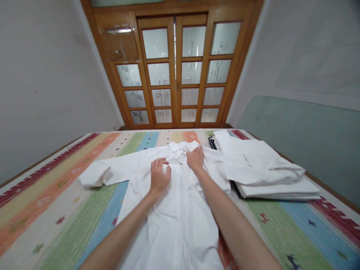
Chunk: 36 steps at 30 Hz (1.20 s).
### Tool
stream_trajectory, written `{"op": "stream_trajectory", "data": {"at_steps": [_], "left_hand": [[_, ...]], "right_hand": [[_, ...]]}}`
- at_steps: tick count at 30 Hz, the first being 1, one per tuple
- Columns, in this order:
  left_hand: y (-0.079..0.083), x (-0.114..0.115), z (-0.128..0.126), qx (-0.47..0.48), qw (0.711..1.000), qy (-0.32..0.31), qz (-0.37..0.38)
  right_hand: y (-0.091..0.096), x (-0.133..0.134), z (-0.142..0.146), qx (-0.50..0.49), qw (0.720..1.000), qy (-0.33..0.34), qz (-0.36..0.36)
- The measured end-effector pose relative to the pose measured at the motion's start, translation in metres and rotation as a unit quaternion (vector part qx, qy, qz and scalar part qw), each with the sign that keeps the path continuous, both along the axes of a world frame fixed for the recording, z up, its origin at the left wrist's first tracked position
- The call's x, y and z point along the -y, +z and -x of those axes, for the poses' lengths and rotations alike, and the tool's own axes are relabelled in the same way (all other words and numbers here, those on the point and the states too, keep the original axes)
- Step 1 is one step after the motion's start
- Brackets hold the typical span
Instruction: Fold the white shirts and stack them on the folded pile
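Observation:
A white button-up shirt [180, 210] lies face up on a striped, many-coloured bed cover [56, 202], collar at the far end and sleeves spread out. My left hand [159, 175] rests on the shirt's chest with the fingers curled, pinching the fabric by the placket. My right hand [195, 157] lies just below the collar, fingers together and pressed onto the cloth.
A stack of folded white garments [270, 176] sits to the right, on top of a dark flat object [234, 187]. The shirt's right sleeve drapes over that stack. A wooden door with frosted glass panes [177, 71] stands beyond the bed.

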<state>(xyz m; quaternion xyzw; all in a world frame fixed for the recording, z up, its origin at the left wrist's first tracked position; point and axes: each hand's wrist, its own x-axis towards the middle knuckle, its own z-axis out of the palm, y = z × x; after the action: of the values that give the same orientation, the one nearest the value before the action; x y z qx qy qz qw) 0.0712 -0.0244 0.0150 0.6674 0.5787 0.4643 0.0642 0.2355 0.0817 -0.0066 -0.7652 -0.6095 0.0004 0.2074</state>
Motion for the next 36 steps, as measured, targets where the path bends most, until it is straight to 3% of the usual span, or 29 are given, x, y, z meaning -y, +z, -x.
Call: {"op": "stream_trajectory", "data": {"at_steps": [4,7,11,18,36], "left_hand": [[0.021,-0.054,0.022,-0.08,0.995,0.016,0.049],[0.026,-0.091,0.03,-0.21,0.966,-0.041,0.148],[0.021,-0.122,0.026,-0.27,0.934,-0.124,0.196],[0.009,-0.132,0.012,-0.328,0.911,-0.121,0.218],[0.016,-0.138,-0.006,-0.356,0.899,-0.037,0.253]], "right_hand": [[-0.001,0.0,0.0,-0.004,1.0,-0.023,-0.014],[0.0,-0.001,-0.003,-0.001,1.0,0.014,-0.013],[0.003,-0.003,-0.007,-0.001,0.999,0.045,-0.014],[0.006,-0.005,-0.006,0.018,0.999,0.051,0.0],[0.008,-0.005,-0.043,0.084,0.976,0.189,0.071]]}}
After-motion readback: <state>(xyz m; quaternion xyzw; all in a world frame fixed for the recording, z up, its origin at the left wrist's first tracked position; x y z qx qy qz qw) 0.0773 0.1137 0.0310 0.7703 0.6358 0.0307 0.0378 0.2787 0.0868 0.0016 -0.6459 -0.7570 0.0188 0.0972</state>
